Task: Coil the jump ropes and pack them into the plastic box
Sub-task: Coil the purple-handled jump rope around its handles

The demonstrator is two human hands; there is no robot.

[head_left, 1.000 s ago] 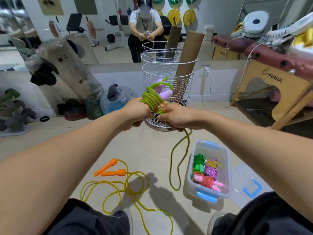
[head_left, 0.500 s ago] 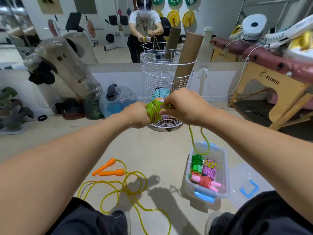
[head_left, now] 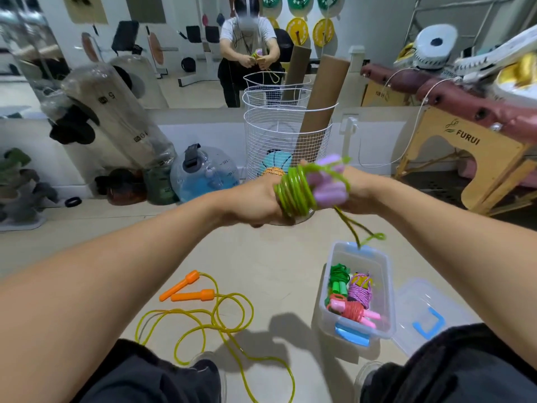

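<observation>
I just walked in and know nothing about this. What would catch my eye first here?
Front and centre, the left hand and right hand hold a green jump rope wound around its lilac handles. On the floor at lower right stands an open plastic box with coiled ropes inside; at lower left a yellow rope with orange handles lies loose.

I cannot see my right hand's (head_left: 359, 193) fingers behind the lilac plastic handles (head_left: 327, 189); the loose green cord tail (head_left: 364, 235) is motion-blurred, its end unclear.
</observation>
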